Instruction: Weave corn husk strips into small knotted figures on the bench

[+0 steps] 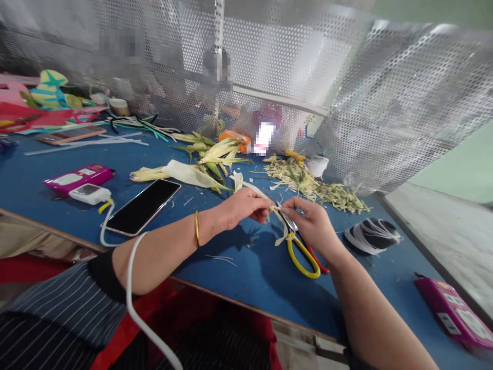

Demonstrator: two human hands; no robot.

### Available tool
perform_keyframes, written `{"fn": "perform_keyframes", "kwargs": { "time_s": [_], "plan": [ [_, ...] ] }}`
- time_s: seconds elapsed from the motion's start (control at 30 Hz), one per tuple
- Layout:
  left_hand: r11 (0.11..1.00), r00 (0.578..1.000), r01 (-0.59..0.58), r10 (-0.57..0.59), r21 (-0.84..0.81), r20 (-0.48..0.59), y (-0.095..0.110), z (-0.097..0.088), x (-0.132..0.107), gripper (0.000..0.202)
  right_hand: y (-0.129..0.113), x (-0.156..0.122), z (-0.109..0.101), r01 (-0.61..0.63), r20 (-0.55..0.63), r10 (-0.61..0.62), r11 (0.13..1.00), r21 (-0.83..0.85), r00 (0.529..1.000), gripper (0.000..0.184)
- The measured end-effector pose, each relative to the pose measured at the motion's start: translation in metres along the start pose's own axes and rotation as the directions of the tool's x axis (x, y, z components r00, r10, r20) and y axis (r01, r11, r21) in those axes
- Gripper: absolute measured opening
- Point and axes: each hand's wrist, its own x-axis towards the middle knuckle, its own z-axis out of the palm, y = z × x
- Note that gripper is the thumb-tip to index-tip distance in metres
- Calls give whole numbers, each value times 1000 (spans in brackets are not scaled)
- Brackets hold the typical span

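Note:
My left hand (252,206), with a gold bangle at its wrist, pinches a strip of pale corn husk (280,231). Close beside it, my right hand (306,218) is closed too, its fingertips at the same strip. One end of the husk hangs down between the hands; another pale piece (238,180) sticks up behind the left hand. Under my right hand lie scissors (302,259) with one yellow and one red handle, their blades partly hidden. Beyond the hands, whole corn husks (192,174) and a pile of husk scraps (311,180) lie on the blue table (227,272).
A black phone (144,207) and a purple box with a white device (90,193) and cable lie at left. A black thread spool (372,236) and another purple box (456,311) are at right. A perforated silver sheet (277,61) hangs behind, with people beyond it.

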Motion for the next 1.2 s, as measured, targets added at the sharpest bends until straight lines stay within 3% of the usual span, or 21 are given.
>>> {"fn": "perform_keyframes", "kwargs": {
  "time_s": [0.23, 0.37, 0.53, 0.67, 0.73, 0.8, 0.83, 0.9, 0.97, 1.07, 1.2],
  "plan": [
    [999, 998, -36, 37, -18, 58, -3, -3, 2, 18, 1, 0, -2, 7, -63, -10, 999, -42, 998, 19],
    [999, 988, -42, 43, -13, 146, -4, -6, 2, 11, 3, 1, 0, -70, -41, 76, 988, 136, 996, 23],
    [998, 976, 2, -14, 58, 218, -10, 1, 0, 10, 2, 0, 14, -161, 34, 161, 902, 400, 986, 25],
    [997, 972, 29, -43, 67, 233, -16, 9, -2, 7, 2, -2, 23, -206, 57, 204, 855, 477, 977, 21],
    [998, 974, 55, -56, 10, 222, -15, 10, -3, 8, 2, -4, 21, -104, -106, 154, 921, 375, 982, 15],
    [994, 979, 82, -66, -74, 191, -12, 8, -3, 11, 0, -5, 16, 107, -270, -73, 988, 114, 960, 9],
    [989, 984, 90, -69, -120, 167, -11, 7, -2, 12, -1, -6, 13, 233, -275, -239, 971, -52, 931, 10],
    [975, 992, 94, -75, -201, 98, -7, 4, -1, 12, -5, -7, 10, 464, -113, -524, 819, -337, 844, 15],
    [963, 997, 83, -78, -257, 29, -5, 1, 1, 10, -8, -9, 10, 594, 86, -647, 630, -501, 758, 20],
    [951, 996, 75, -84, -301, -17, -6, 0, 3, 6, -10, -10, 18, 630, 213, -668, 476, -614, 713, 22],
    [943, 998, 59, -65, -328, -8, -8, 2, 3, 7, -10, -11, 24, 615, 231, -677, 404, -677, 699, 25]
  ]
}}
